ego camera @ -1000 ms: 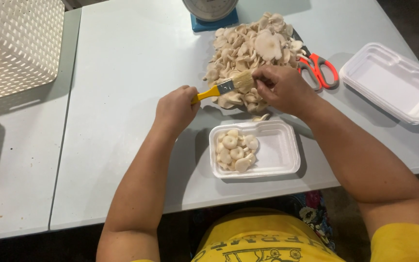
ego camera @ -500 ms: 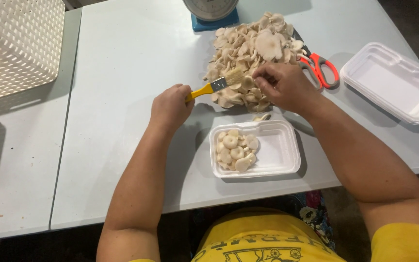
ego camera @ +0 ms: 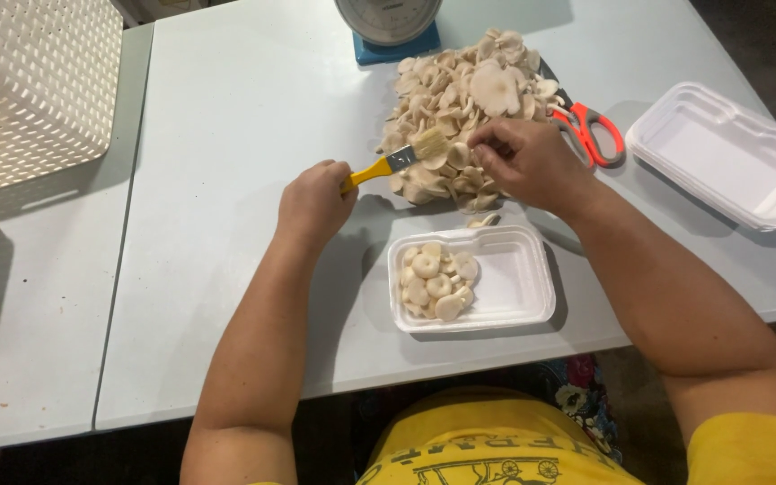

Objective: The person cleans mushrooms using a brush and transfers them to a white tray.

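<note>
My left hand (ego camera: 314, 203) grips a small brush (ego camera: 397, 160) with a yellow handle, its pale bristles resting against the near edge of a pile of pale mushrooms (ego camera: 464, 99). My right hand (ego camera: 532, 162) reaches into the same pile with its fingers pinched among the mushrooms; whether it holds one I cannot tell. A white foam tray (ego camera: 514, 278) lies just in front of the pile, with several mushrooms (ego camera: 435, 280) packed in its left half.
Orange-handled scissors (ego camera: 590, 130) lie right of the pile. A stack of white foam trays (ego camera: 734, 153) sits at the far right. A kitchen scale (ego camera: 392, 22) stands behind the pile. A white perforated basket (ego camera: 33, 85) is at the far left.
My left hand has shifted slightly left and the brush tip has moved along the pile's edge. My right hand stays in the mushrooms.
</note>
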